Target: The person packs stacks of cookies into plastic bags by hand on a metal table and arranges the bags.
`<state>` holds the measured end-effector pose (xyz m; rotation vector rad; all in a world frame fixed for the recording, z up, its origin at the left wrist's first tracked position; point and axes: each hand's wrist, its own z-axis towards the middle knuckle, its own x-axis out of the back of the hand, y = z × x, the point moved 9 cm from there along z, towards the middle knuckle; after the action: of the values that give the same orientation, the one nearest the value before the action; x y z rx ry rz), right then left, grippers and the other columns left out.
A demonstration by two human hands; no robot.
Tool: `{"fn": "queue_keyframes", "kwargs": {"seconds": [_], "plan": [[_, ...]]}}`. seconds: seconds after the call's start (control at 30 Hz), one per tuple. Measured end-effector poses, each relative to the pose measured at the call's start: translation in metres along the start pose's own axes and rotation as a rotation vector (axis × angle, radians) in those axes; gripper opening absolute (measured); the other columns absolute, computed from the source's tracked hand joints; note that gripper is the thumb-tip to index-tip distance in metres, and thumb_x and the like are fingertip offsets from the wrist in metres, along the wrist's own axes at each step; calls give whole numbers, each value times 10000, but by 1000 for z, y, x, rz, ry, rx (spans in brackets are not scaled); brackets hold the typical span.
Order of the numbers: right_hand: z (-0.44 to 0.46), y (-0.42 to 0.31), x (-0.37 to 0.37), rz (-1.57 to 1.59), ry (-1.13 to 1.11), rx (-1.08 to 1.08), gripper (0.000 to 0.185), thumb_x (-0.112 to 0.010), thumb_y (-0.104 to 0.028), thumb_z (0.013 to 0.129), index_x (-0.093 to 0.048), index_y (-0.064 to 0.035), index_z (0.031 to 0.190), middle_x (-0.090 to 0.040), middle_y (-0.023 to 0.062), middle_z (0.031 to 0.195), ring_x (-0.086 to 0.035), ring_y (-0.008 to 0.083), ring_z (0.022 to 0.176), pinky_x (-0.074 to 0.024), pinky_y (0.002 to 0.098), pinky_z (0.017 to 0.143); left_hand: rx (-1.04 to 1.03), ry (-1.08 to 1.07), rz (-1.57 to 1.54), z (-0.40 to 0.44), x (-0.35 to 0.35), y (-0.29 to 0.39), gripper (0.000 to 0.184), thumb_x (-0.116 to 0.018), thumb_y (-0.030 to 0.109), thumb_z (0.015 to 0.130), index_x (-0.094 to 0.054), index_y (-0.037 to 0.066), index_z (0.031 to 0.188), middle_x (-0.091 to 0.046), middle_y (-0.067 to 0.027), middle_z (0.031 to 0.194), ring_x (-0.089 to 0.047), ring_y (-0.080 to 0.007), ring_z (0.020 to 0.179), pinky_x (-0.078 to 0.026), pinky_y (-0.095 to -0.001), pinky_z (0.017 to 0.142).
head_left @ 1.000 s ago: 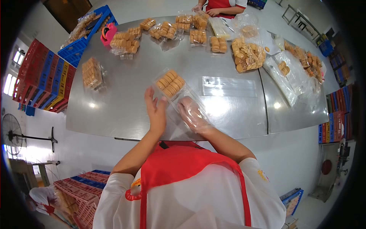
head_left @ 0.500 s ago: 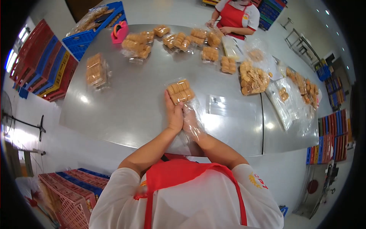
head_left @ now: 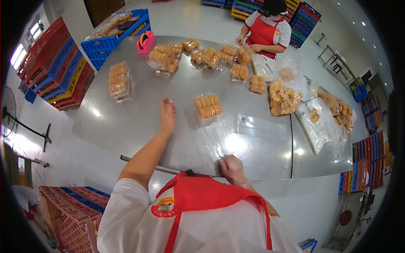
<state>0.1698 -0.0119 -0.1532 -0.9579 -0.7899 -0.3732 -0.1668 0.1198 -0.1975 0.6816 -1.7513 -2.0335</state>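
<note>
A clear bag of round biscuits in two rows point(head_left: 208, 106) lies on the steel table point(head_left: 143, 130), its empty film end stretching toward the near edge. My right hand point(head_left: 233, 169) is closed at that edge, by the end of the film; what it pinches is too small to make out. Left of the bag, my left hand point(head_left: 167, 114) is above the table with fingers curled loosely and nothing visible in them. A flat empty clear bag point(head_left: 260, 127) lies to the right. Stacked packed biscuits point(head_left: 120, 82) stand at the left.
Several biscuit packs point(head_left: 211, 57) line the far side, near a pink tape dispenser point(head_left: 145, 42). A big bag of loose biscuits point(head_left: 283, 99) and plastic sheets point(head_left: 310, 122) lie right. A co-worker point(head_left: 266, 31) stands across the table. Blue crates point(head_left: 99, 46) adjoin the far left corner.
My hands have come apart: the left moved left off the biscuit bag, the right moved down toward the near edge. The bag now lies flat on the table. The view has shifted.
</note>
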Motion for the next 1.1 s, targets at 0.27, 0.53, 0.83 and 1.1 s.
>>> {"fn": "queue_keyframes", "kwargs": {"seconds": [0.27,0.53,0.83,1.1], "plan": [[-46,36,50,165,458,-455,98,-624,-64,925,-662,24,907,-665,169,827,-644,288,733,-515,376,696,226,224,-242,161,39,-20,496,-575,507,962,-522,63,1176,-500,-36,856,-535,-145,657,-468,-275,552],[-42,23,53,30,551,-425,94,-612,-60,922,-662,17,901,-651,182,816,-643,322,741,-510,391,690,483,98,-452,223,-1,-41,367,-675,431,934,-604,83,1025,-528,-19,744,-541,-158,606,-488,-282,555],[-67,46,55,101,752,-484,98,-613,-87,949,-655,-11,904,-623,90,774,-586,202,657,-474,310,609,339,101,-485,205,6,-13,150,-639,176,926,-601,76,821,-559,-19,694,-546,-137,606,-457,-256,549],[-10,22,164,548,820,-354,100,-565,-114,996,-605,-34,953,-493,-32,713,-436,56,601,-344,218,514,-119,-211,522,14,70,140,90,-576,90,824,-564,5,798,-567,-90,718,-598,-239,654,-477,-375,643]]}}
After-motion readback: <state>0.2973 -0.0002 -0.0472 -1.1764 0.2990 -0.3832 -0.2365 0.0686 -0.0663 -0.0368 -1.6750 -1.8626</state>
